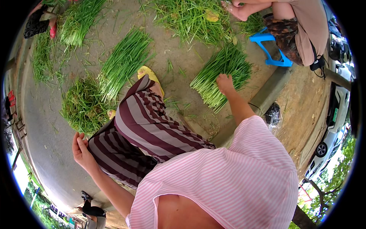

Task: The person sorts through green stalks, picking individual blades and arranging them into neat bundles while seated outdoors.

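Observation:
My right hand (225, 84) rests, fingers curled, on a thick bunch of garlic chives (211, 94) laid on the ground at the right. Whether it grips any stalks cannot be told. The pale stalk ends point toward me and the green leaves away. My left hand (82, 154) is in the air by my left knee, fingers loosely bent and nothing visible in it. Just beyond it lies a tangled heap of loose green leaves (83, 107). Another neatly aligned bunch of chives (125, 61) lies past my yellow slipper (151, 77).
A person (308, 28) sits at upper right by a blue plastic stool (264, 37), near a large loose leaf heap (194, 20). Another chive bunch (81, 24) lies far left, beside another person's leg. A low concrete curb (268, 86) and a bagged dark item (273, 114) are at right.

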The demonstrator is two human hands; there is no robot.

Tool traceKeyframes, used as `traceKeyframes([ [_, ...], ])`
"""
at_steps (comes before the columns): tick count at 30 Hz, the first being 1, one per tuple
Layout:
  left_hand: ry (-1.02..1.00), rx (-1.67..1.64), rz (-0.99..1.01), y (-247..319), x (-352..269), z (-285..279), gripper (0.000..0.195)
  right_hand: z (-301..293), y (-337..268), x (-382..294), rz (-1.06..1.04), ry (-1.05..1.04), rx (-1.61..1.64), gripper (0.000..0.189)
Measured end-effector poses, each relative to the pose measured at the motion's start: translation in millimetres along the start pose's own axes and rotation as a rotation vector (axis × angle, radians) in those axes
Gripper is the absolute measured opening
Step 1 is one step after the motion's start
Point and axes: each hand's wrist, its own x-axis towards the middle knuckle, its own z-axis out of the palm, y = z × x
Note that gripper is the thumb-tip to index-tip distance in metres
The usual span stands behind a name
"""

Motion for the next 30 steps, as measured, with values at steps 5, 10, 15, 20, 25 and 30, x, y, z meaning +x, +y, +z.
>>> traceKeyframes([
  [5, -0.036, 0.035, 0.053, -4, 6, 7, 0.029, 6, -13, 3, -0.024, -0.054, -0.053, 0.03],
  [10, -0.05, 0.054, 0.088, -1, 3, 14, 0.029, -12, -35, 1, -0.082, -0.249, -0.028, 0.055],
  [15, -0.052, 0.064, 0.127, 5, -2, 24, 0.029, 11, -42, 0, -0.027, -0.273, -0.017, 0.078],
  [20, -0.046, 0.202, 0.287, 11, -11, 37, 0.025, -3, -65, -22, -0.146, -0.105, -0.014, 0.059],
  [25, -0.047, 0.678, 0.568, 30, -25, 55, 0.02, 20, -122, -38, -0.294, 0.137, 0.333, 0.031],
  [30, -0.161, 0.917, 0.642, 31, -29, 52, 0.02, 46, -193, -58, -0.469, 0.024, 0.59, 0.027],
])
